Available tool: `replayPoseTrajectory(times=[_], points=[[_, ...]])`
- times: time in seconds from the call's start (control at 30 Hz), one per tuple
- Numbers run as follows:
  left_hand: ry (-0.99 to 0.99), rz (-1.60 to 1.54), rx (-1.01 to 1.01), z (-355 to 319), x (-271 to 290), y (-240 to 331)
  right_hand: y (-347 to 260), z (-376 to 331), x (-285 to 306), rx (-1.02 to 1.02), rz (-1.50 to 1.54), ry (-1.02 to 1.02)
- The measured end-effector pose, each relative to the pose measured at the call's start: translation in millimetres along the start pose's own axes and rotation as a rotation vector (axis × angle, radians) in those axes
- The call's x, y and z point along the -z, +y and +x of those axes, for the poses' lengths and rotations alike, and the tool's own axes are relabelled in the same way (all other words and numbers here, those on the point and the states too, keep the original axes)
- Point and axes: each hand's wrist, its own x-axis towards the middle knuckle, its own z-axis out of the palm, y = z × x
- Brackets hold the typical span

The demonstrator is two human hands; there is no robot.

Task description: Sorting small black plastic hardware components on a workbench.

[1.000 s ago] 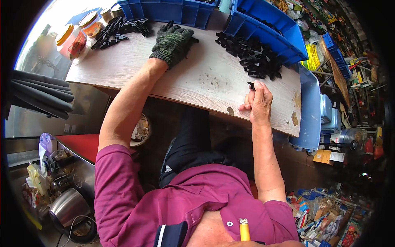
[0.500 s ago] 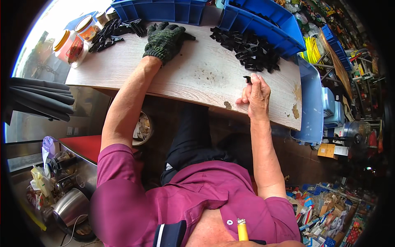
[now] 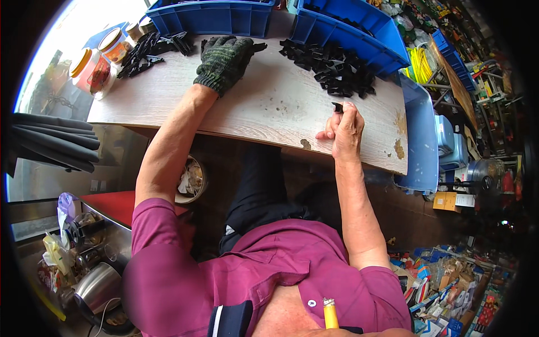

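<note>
My left hand [image 3: 226, 60], in a dark green knitted glove, is closed near the table's far side. Out of its right edge sticks the end of a black plastic piece [image 3: 259, 47]; the rest is hidden under the glove. Bare, my right hand [image 3: 347, 130] pinches a small black plastic piece [image 3: 337, 107] between thumb and fingers above the table's right part. Beyond that hand lies a loose heap of small black plastic pieces [image 3: 331, 66]. Left of the glove is a pile of longer black strips [image 3: 147, 53].
Two blue bins [image 3: 210, 21] stand along the back of the pale wooden table [image 3: 264, 112]. Lidded jars [image 3: 90, 73] line its left edge. A light-blue tub [image 3: 421, 137] adjoins the right edge. Below the table sits a round bucket [image 3: 193, 180].
The view has shifted slightly, so the table and bins sit a little further left. The gloved hand has turned a little and come slightly nearer; my right hand keeps its pinch.
</note>
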Motion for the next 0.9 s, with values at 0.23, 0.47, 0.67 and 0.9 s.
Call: replayPoseTrajectory(times=[0.23, 0.47, 0.67, 0.9], points=[[0.141, -0.879, 0.212, -28, 22, 97, 0, 1, -3, -0.002, 0.047, 0.064], [0.041, -1.137, 0.187, -37, 19, 160, -1, -1, -5, 0.006, 0.017, 0.100], [-0.081, -1.186, 0.277, -32, 21, 173, 4, -3, 0, 0.056, -0.057, 0.057], [-0.003, -1.120, 0.395, -30, 11, 185, 8, 0, 0, 0.075, -0.011, 0.080]])
